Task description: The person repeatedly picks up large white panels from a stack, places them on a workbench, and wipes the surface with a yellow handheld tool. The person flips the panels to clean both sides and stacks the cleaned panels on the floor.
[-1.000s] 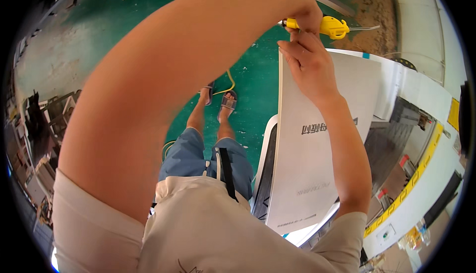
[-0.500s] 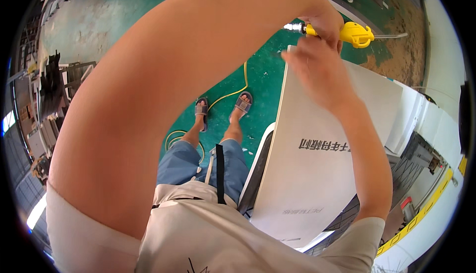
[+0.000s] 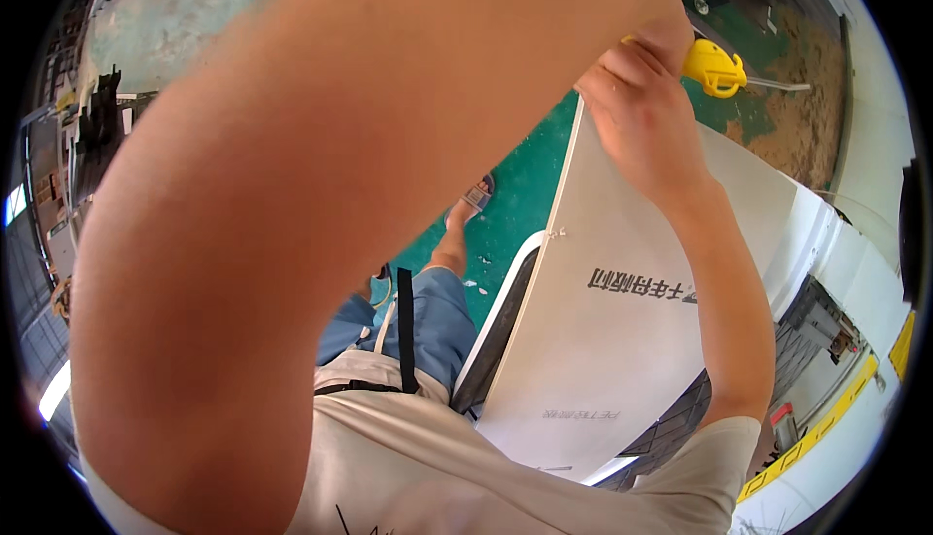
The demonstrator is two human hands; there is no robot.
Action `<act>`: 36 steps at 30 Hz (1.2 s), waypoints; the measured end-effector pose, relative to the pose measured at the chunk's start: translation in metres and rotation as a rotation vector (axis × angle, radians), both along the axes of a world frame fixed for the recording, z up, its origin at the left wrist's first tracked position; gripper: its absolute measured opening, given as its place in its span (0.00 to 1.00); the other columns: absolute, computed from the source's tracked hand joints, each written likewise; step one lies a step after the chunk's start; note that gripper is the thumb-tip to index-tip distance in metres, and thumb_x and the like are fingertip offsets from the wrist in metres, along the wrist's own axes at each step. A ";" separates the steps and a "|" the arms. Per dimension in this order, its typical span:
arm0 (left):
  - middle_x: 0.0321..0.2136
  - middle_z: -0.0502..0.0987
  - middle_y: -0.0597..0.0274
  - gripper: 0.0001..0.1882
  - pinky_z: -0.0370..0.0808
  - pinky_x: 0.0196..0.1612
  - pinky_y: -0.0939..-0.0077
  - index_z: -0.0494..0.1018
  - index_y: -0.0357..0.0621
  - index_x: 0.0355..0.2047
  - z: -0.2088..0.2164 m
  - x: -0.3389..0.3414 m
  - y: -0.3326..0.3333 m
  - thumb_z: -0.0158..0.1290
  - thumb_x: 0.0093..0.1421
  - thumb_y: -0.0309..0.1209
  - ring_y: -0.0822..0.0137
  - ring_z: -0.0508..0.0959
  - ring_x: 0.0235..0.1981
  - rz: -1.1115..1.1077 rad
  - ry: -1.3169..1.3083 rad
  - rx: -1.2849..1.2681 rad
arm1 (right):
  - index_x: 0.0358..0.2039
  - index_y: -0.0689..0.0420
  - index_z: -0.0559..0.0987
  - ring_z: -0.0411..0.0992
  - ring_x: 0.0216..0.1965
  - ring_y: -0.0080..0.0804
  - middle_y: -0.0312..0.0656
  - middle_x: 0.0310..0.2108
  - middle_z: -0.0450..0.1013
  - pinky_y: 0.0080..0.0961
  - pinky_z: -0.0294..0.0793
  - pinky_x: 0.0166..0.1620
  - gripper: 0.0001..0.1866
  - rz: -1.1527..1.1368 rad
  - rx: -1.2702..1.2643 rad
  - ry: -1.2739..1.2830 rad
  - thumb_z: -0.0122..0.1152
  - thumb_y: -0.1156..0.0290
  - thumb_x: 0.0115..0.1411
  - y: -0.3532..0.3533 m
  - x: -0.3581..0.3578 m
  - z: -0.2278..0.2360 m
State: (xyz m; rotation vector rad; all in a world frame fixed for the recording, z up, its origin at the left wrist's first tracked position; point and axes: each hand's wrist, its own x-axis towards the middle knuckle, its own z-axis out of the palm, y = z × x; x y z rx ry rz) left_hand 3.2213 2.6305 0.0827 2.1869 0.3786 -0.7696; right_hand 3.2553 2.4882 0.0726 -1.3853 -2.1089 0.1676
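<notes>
The board (image 3: pixel 612 341) lies on the surface (image 3: pixel 816 232), right of the person's legs (image 3: pixel 453 248), which are over the floor (image 3: pixel 525 171). The right hand (image 3: pixel 641 112) is over the board's far left corner; just beyond is the left hand (image 3: pixel 666 20), with the blow gun (image 3: pixel 714 69) protruding rightward. Whether the hands touch is hard to tell.

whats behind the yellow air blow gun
Behind the yellow air blow gun, green floor scattered with brown debris shows around the nozzle. Behind the rest of it, nothing can be seen: the left hand and right hand cover it.
</notes>
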 end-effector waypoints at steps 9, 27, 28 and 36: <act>0.37 0.84 0.53 0.24 0.76 0.43 0.64 0.83 0.41 0.42 0.011 -0.007 -0.013 0.68 0.55 0.48 0.57 0.83 0.41 -0.049 -0.127 0.184 | 0.36 0.63 0.80 0.70 0.33 0.34 0.37 0.29 0.67 0.30 0.74 0.32 0.09 0.253 -0.221 0.080 0.65 0.77 0.53 -0.123 -0.046 0.009; 0.29 0.83 0.54 0.26 0.79 0.37 0.62 0.82 0.39 0.33 0.012 -0.120 -0.104 0.62 0.59 0.54 0.57 0.84 0.33 0.307 -0.163 0.552 | 0.32 0.59 0.81 0.74 0.42 0.41 0.41 0.32 0.72 0.35 0.78 0.41 0.09 0.000 -0.059 0.100 0.63 0.81 0.49 -0.108 -0.049 0.000; 0.27 0.83 0.58 0.26 0.78 0.33 0.65 0.82 0.39 0.33 0.000 -0.132 -0.114 0.62 0.59 0.54 0.63 0.83 0.29 0.246 -0.138 0.556 | 0.32 0.60 0.81 0.75 0.41 0.41 0.41 0.32 0.72 0.36 0.78 0.41 0.09 0.030 -0.064 0.138 0.63 0.82 0.48 -0.121 -0.060 0.001; 0.32 0.84 0.43 0.31 0.80 0.42 0.55 0.81 0.35 0.34 -0.013 -0.162 -0.165 0.59 0.58 0.57 0.45 0.84 0.38 0.542 -0.208 0.283 | 0.35 0.60 0.79 0.71 0.33 0.39 0.40 0.28 0.67 0.33 0.75 0.33 0.13 -0.011 -0.296 0.106 0.62 0.82 0.45 -0.264 -0.130 0.018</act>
